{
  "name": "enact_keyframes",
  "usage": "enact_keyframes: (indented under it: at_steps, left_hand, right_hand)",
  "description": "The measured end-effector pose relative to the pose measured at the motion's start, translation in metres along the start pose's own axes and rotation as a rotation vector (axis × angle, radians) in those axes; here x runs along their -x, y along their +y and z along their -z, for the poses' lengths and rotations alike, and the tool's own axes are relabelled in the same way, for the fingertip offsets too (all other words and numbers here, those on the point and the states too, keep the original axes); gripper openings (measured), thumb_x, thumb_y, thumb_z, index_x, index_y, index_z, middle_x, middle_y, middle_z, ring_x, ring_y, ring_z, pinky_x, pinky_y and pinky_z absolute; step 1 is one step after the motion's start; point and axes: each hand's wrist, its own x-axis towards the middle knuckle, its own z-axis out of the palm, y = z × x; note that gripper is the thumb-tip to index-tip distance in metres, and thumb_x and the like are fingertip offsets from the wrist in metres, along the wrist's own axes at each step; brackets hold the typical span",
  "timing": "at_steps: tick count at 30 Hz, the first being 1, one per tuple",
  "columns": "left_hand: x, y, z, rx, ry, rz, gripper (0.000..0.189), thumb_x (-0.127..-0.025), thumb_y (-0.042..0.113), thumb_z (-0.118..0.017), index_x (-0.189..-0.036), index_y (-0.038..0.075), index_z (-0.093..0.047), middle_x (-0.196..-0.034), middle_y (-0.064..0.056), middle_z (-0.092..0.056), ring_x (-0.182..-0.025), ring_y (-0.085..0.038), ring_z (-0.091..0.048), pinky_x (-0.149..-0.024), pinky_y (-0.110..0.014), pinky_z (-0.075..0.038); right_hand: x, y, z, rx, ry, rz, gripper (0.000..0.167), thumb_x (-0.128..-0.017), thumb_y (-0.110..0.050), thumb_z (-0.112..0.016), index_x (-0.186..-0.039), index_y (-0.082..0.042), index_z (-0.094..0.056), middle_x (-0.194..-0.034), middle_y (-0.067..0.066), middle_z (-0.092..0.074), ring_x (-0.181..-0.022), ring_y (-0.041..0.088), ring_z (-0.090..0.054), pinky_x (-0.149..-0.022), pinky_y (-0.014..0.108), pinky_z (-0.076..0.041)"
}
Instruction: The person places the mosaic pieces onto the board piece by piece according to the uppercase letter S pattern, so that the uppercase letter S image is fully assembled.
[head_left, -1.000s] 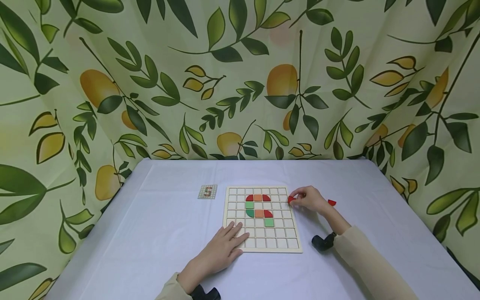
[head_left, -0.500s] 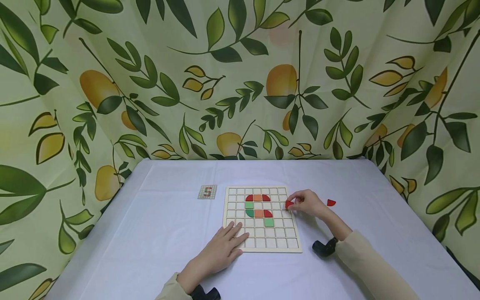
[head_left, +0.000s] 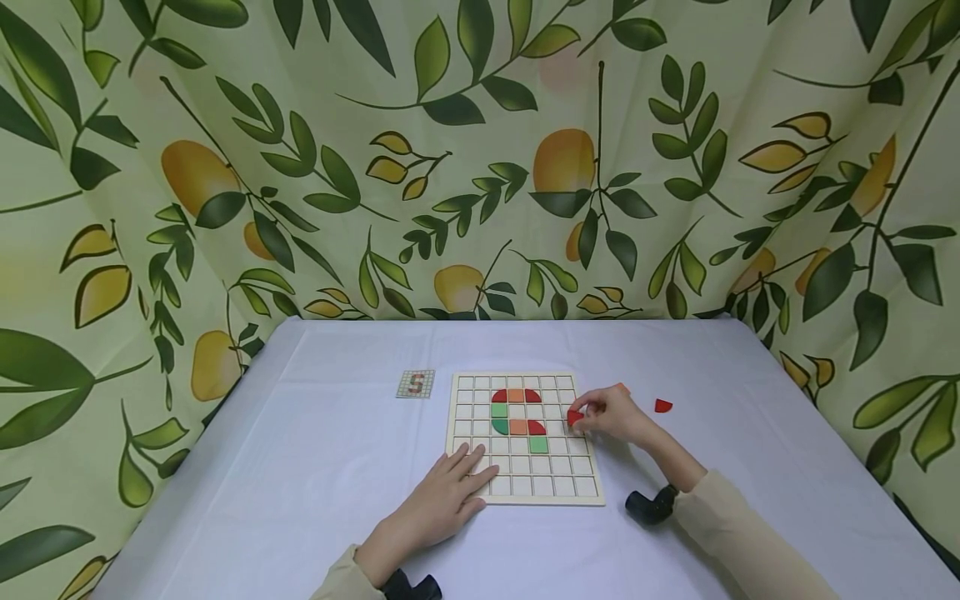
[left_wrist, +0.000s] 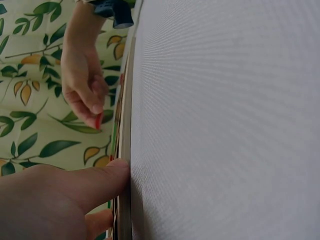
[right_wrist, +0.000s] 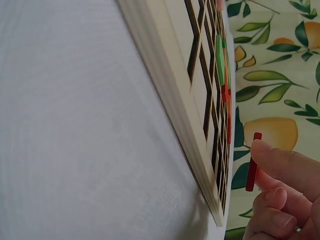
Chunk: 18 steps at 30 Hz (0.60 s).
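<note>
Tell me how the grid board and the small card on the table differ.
Size: the grid board is much larger than the small card. Build: the board bears separate coloured pieces, while the card shows a flat S. State: the board's pattern lacks the S's bottom stroke; the card's S looks whole. Both lie on the table and carry a grid.

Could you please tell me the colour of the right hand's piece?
The piece is red, clearest in the right wrist view.
</note>
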Motion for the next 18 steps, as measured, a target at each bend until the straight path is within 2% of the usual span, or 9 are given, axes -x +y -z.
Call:
enact_keyframes:
  at_steps: [7,18]
  left_hand:
    - [-0.0004,0.0005,0.0,0.009,-0.012,0.011,0.047,-0.099,0.033,-0.049,-0.145,0.026,-0.044,-0.159,-0.006,-0.033,-0.15,-0.032,-0.026,-0.118,-0.056,-0.027]
    - [-0.0003,0.0,-0.0004,0.011,-0.016,0.016,0.047,-0.099,0.033,-0.049,-0.145,0.026,-0.045,-0.159,-0.006,-0.032,-0.15,-0.032,-0.026,-0.118,-0.057,-0.027]
  right_hand:
    - [0.0038,-0.0039,-0.0033,-0.02,-0.039,0.0,0.026,-0.076,-0.012,-0.08,-0.097,0.0,-0.072,-0.065,-0.001,-0.045,-0.064,0.011,-0.042,-0.052,0.017,-0.032]
    - [0.0087,-0.0078,-0.0083,-0.071,-0.085,0.017,0.025,-0.076,-0.008,-0.079,-0.097,0.003,-0.072,-0.062,-0.003,-0.045,-0.06,0.007,-0.041,-0.052,0.016,-0.033]
